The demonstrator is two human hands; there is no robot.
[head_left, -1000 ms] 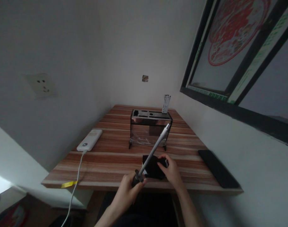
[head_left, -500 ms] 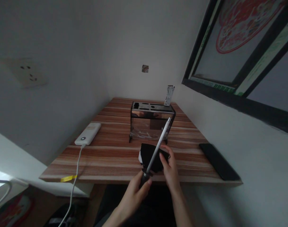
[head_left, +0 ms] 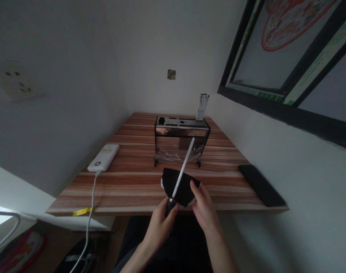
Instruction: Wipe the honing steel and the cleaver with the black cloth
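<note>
Apparently midway: rod and black piece both in hand

Gripping the dark handle (head_left: 171, 206) of a pale rod (head_left: 184, 167) in the left hand (head_left: 160, 225), with fingers curled closed round it. Pinching a black piece (head_left: 170, 181) near its right edge in the right hand (head_left: 204, 212), with the thumb on its upper face and the other fingers partly hidden; cannot tell their full spread. Pointing the rod up and away, leaning rightward, across the face of the black piece; cannot tell touching from merely crossing in front.

Holding both close together above the near edge of the desk (head_left: 138, 185). Judging by this, done with picking up, not yet done with setting down; cannot tell more of what is left.

Looking further out, can see a dark-framed rack (head_left: 168, 144) upright behind the rod, with slots in its top and crumpled clear film (head_left: 171, 156) low across its front. Noting a wrapped upright piece (head_left: 202, 107) at its right end. Farther left, see a white power bank (head_left: 104, 157) with a cable (head_left: 90, 216) hanging past yellow tape (head_left: 82, 212); far right, a flat black slab (head_left: 262, 185).
</note>
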